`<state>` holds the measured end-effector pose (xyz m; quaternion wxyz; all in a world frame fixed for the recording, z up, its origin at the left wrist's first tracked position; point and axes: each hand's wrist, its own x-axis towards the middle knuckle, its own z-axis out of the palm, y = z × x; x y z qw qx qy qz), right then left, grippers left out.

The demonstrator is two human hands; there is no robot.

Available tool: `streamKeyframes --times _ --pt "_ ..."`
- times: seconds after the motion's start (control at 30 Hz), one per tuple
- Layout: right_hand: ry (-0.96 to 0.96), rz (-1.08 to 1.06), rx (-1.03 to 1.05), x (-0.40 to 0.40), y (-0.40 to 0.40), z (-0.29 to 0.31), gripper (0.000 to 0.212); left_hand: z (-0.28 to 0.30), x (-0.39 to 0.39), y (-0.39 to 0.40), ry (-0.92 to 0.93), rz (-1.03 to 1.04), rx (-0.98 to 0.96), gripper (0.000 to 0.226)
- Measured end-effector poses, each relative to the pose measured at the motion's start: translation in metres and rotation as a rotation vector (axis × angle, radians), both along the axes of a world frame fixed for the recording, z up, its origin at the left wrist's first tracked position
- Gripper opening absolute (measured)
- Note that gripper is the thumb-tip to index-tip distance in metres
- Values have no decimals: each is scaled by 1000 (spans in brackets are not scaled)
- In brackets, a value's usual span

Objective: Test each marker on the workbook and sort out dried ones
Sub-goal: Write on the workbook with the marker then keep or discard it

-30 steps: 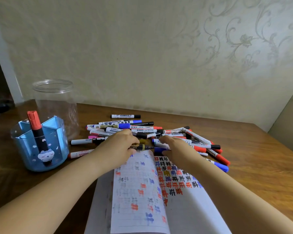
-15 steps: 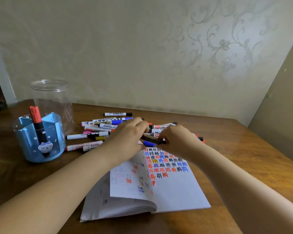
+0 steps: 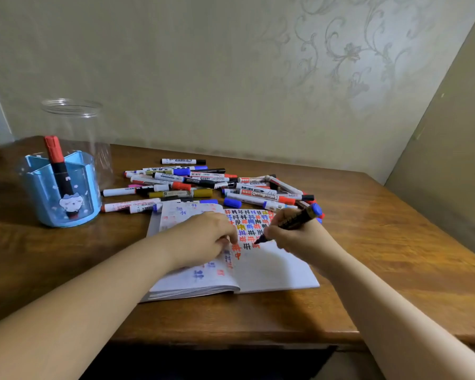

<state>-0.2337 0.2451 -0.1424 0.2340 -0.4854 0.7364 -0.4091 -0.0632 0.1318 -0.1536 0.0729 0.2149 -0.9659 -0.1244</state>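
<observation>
Right hand [image 3: 299, 239]: centre-right of frame, fingers clamped round a dark marker [image 3: 291, 223], blue cap posted on its upper end, tip down on the page.
Left hand [image 3: 203, 239]: centre of frame, laid on the left page of the workbook [image 3: 280, 272], fingers bent over the gutter; whether they pinch anything cannot be told.
Workbook: open, flat on the table [image 3: 368, 256], lower centre; right page filled with rows of black, red, blue and yellow test marks.
Step in hand: judged as a test stroke being made at the end of the last row of marks.
Marker pile [image 3: 203, 185]: loose heap just above the workbook, centre of frame, mixed cap colours, judged still untested.
Blue holder [image 3: 61, 193]: left of frame, 1 red-capped marker [image 3: 58, 165] stood upright inside; which sort it collects cannot be told.
Clear jar [image 3: 74, 127]: behind the holder, upper left, nothing seen inside.
Handling: marker judged light, stiff, smooth plastic, likely to roll; best taken mid-barrel, low towards the tip for control. Pages judged thin and springy, so the book is best pressed flat near the gutter.
Risk: uncapped tip could smear fresh marks under the hand.
</observation>
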Motion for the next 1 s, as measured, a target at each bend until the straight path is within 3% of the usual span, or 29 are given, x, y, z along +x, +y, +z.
streamKeyframes --times 0.13,0.47,1.0 --pt "-107 44 -43 9 -4 -11 7 -10 -5 -7 56 -21 21 21" --pt "20 -65 -188 15 -12 -40 22 -37 -10 -14 197 -32 25 32" --pt "55 -61 -158 17 -12 -44 26 -48 -7 -13 248 -13 16 37"
